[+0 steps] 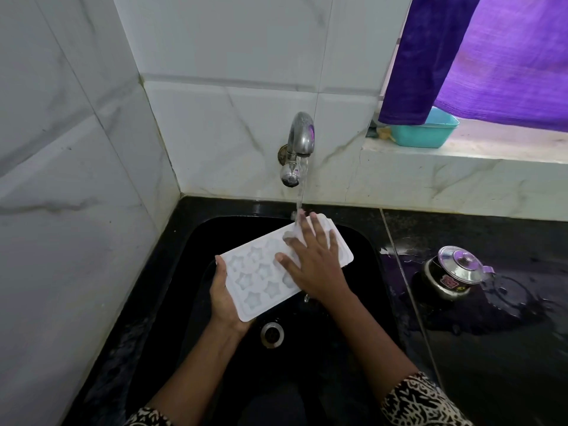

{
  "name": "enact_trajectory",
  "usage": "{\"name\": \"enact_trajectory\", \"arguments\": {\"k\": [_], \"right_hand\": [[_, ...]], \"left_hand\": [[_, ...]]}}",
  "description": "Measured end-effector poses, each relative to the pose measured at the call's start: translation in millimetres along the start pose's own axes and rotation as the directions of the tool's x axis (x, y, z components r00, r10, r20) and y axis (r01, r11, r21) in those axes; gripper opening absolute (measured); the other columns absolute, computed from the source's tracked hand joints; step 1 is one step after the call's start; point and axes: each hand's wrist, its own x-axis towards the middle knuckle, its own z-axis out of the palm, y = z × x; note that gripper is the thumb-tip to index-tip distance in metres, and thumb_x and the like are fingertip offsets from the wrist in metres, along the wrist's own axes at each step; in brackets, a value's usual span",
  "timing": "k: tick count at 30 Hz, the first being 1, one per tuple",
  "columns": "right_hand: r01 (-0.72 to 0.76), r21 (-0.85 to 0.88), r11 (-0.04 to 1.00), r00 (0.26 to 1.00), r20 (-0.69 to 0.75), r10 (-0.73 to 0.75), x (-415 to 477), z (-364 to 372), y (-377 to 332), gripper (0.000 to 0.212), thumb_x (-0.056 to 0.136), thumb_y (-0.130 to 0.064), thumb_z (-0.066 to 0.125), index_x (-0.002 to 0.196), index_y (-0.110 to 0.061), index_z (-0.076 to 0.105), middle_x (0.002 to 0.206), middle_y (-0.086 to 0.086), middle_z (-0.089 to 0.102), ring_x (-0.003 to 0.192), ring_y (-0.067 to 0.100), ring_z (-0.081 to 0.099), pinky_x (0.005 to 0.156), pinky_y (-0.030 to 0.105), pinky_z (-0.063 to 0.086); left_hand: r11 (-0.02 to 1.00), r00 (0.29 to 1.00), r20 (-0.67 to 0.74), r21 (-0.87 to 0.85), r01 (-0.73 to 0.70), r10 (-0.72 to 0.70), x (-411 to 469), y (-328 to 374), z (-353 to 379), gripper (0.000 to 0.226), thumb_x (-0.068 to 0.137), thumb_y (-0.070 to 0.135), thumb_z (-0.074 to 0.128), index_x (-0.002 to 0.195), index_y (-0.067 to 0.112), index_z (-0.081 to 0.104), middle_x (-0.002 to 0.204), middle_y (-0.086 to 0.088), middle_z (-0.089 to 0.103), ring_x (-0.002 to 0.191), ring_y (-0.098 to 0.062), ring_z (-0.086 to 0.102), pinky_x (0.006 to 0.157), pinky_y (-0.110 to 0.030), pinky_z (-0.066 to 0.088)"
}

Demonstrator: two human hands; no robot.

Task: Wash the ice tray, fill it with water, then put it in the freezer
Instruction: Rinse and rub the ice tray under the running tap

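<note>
**White star-cell ice tray under running water**

The ice tray (258,278), white plastic with star-shaped cells facing up, is hanging over the black sink (365,272), angled from near left to far right. Its far end is catching water (299,195) from the tap (301,139). The left hand (226,298) is gripping its near end, and the right hand (313,262) is lying flat across the far half.

We could read no text anywhere. The one thing that bore print was the small steel pot (454,276) standing on the wet black desk (507,348). Its dark label (449,281) showed a pinkish block of lettering with a small yellow mark lower down. The letters were too small and too blurred for us to make out a word, a brand or a number.
</note>
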Motion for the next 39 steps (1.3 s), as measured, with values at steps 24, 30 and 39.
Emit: {"name": "enact_trajectory", "arguments": {"k": [24, 30, 39], "right_hand": [[0.011, -0.044, 0.999, 1.0, 0.012, -0.01, 1.2, -6.7, -2.1, 0.07, 0.084, -0.067, 0.013, 0.111, -0.025, 0.061, 0.16, -0.001, 0.001, 0.146, 0.017, -0.007, 0.114, 0.051, -0.003], [-0.017, -0.005, 1.0, 0.999, 0.051, 0.017, 0.0, -13.3, 6.7, 0.076, 0.082, -0.072, 0.007, 0.107, -0.029, 0.065, 0.16, -0.003, -0.002, 0.146, 0.016, -0.011, 0.114, 0.049, -0.006], [-0.041, -0.003, 0.999, 0.997, 0.06, 0.041, -2.9, -6.1, 9.8, 0.073, 0.081, -0.068, 0.007, 0.109, -0.031, 0.063, 0.16, -0.003, -0.002, 0.146, 0.016, -0.011, 0.113, 0.05, -0.006]], "left_hand": [[1.0, 1.0, 0.0, 0.001, 0.002, -0.002, -3.3, -8.6, -7.2, 0.077, 0.09, 0.067, 0.027, 0.123, 0.008, 0.064, 0.134, -0.022, 0.055, 0.118, -0.04, 0.058, 0.085, -0.05, 0.055], [1.0, 1.0, -0.001, -0.014, -0.002, 0.002, -3.3, -6.9, -14.2, 0.075, 0.092, 0.066, 0.027, 0.121, 0.009, 0.067, 0.136, -0.021, 0.054, 0.119, -0.039, 0.057, 0.085, -0.049, 0.054], [1.0, 1.0, 0.005, 0.026, -0.017, 0.017, -1.7, -7.1, -14.9, 0.078, 0.091, 0.068, 0.024, 0.12, 0.009, 0.067, 0.136, -0.021, 0.053, 0.12, -0.039, 0.055, 0.093, -0.05, 0.051]]}}
